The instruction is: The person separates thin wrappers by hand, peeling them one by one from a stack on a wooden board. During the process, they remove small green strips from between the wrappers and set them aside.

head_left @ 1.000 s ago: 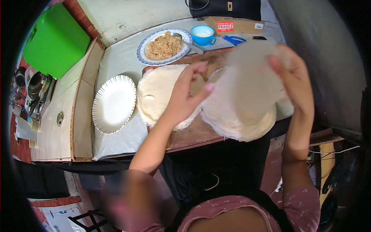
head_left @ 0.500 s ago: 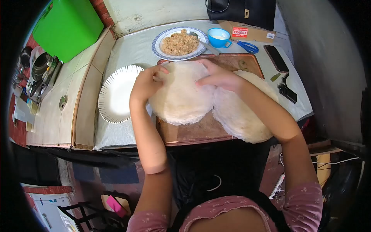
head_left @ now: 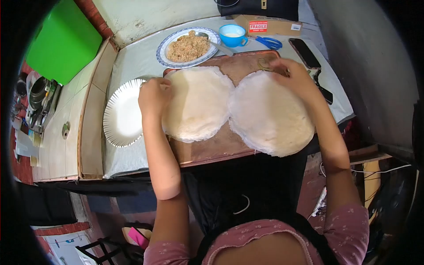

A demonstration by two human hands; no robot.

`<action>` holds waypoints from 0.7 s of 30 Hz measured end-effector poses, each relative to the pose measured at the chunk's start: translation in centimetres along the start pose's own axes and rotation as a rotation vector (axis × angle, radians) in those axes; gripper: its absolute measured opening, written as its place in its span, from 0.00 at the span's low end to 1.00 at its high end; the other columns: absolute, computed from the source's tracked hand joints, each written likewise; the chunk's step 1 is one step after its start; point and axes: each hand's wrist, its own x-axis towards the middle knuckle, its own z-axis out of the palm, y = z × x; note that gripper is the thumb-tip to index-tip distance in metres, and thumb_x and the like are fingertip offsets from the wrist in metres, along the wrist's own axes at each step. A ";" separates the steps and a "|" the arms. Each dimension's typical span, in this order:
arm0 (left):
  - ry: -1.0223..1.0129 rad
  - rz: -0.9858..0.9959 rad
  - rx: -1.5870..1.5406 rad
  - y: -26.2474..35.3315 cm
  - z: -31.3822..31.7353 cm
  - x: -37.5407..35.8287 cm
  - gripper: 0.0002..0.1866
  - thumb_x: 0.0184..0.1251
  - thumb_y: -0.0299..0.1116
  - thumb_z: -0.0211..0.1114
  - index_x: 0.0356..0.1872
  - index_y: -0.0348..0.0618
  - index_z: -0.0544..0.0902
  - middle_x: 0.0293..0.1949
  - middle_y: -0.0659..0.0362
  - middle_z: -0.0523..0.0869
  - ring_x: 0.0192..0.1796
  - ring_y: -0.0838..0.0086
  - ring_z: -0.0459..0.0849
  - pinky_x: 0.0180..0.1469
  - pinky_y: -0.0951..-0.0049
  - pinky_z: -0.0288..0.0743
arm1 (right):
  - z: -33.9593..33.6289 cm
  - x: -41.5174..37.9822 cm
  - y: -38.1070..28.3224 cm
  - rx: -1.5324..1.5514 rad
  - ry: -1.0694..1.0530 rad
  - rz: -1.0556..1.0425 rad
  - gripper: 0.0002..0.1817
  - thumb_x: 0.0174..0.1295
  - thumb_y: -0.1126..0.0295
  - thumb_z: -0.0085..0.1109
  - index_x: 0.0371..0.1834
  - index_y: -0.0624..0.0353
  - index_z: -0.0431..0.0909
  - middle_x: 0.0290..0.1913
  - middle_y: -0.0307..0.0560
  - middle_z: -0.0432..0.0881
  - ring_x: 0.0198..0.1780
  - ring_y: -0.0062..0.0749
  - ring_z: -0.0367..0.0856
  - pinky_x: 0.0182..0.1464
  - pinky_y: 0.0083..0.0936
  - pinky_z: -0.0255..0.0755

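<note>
Two round, pale, thin lumpia wrapper stacks lie side by side on a brown wooden board, the left stack and the right stack. Their edges meet near the middle, and the right one hangs past the board's front edge. My left hand is at the upper left rim of the left stack, fingers loosely curled and partly hidden. My right hand is over the upper right rim of the right stack, fingers apart and slightly blurred. Neither hand is lifting a wrapper. The wooden board shows in front and behind.
A white paper plate is to the left. Behind the board stand a plate of ground filling with a spoon, a blue cup, blue scissors and a cardboard box. A phone lies at right.
My right hand has moved right, from the left stack to the right stack's upper rim. My left hand has drawn back to the left stack's edge. The view has shifted slightly.
</note>
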 end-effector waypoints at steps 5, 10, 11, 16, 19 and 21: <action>0.084 0.381 -0.325 4.0 1.4 -0.2 0.09 0.58 0.28 0.66 0.40 0.41 0.87 0.45 0.49 0.87 0.49 0.50 0.82 0.54 0.55 0.76 | 1.7 -3.4 3.3 -0.070 0.184 -0.166 0.17 0.56 0.70 0.69 0.48 0.62 0.82 0.45 0.55 0.85 0.44 0.44 0.84 0.49 0.33 0.76; -0.195 0.759 -0.201 10.4 4.7 -2.8 0.14 0.65 0.35 0.65 0.47 0.38 0.84 0.39 0.44 0.87 0.46 0.50 0.85 0.48 0.52 0.78 | 3.5 -3.5 3.9 -0.034 0.312 -0.210 0.15 0.54 0.71 0.70 0.45 0.60 0.81 0.45 0.52 0.85 0.49 0.49 0.82 0.52 0.37 0.74; -0.089 0.797 -0.193 11.0 6.1 -3.4 0.16 0.65 0.35 0.65 0.51 0.39 0.83 0.39 0.43 0.87 0.46 0.50 0.85 0.47 0.52 0.78 | 3.6 -3.5 3.8 -0.019 0.336 -0.205 0.15 0.54 0.72 0.70 0.45 0.59 0.81 0.45 0.51 0.85 0.50 0.49 0.82 0.53 0.38 0.74; -0.283 0.506 -0.175 14.9 4.0 -3.7 0.21 0.65 0.35 0.65 0.58 0.41 0.79 0.41 0.43 0.87 0.43 0.48 0.86 0.46 0.54 0.79 | 4.0 -3.4 3.8 -0.018 0.380 -0.184 0.19 0.53 0.73 0.70 0.49 0.57 0.80 0.47 0.50 0.84 0.52 0.48 0.81 0.55 0.39 0.73; -0.184 0.489 -0.253 14.9 4.6 -3.2 0.22 0.63 0.33 0.67 0.58 0.41 0.79 0.39 0.44 0.88 0.41 0.48 0.86 0.44 0.54 0.80 | 4.1 -3.4 4.0 0.014 0.416 -0.222 0.19 0.54 0.72 0.70 0.50 0.55 0.80 0.49 0.50 0.84 0.53 0.49 0.80 0.56 0.40 0.73; -0.003 0.603 -0.343 14.3 5.9 -3.3 0.22 0.61 0.32 0.69 0.58 0.40 0.80 0.38 0.45 0.88 0.39 0.49 0.86 0.43 0.56 0.79 | 4.3 -3.4 4.2 -0.081 0.449 -0.216 0.19 0.54 0.70 0.70 0.50 0.55 0.80 0.50 0.49 0.83 0.54 0.51 0.79 0.57 0.41 0.71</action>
